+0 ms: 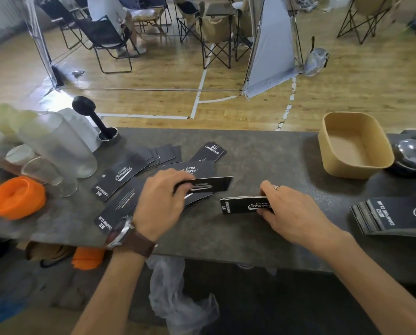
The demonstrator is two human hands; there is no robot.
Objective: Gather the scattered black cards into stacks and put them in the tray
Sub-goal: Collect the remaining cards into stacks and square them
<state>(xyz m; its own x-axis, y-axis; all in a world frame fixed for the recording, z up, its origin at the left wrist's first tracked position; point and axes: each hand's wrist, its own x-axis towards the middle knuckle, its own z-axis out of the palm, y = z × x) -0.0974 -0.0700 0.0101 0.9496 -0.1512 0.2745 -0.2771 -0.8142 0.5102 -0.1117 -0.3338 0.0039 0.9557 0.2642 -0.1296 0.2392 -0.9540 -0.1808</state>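
Black cards (139, 180): thin, stiff, slick, most fanned over tabletop (262, 160) at left. My left hand (163, 197) pinches one card by its end; right hand (291, 209) grips a small stack (243, 204) by its long edges. Tray (354, 143) far right, w/ no cards yet.

Card (208, 185) in left hand (162, 201): print is blurring, unreadable. Left hand is covering part of the scattered cards (120, 180) beneath it. Right hand (290, 211) is hiding the 3 o'clock end of its small stack (244, 204). Large stack (393, 215) at 3 o'clock is running off the frame edge. Glassware (54, 146) at 9 o'clock is smearing.
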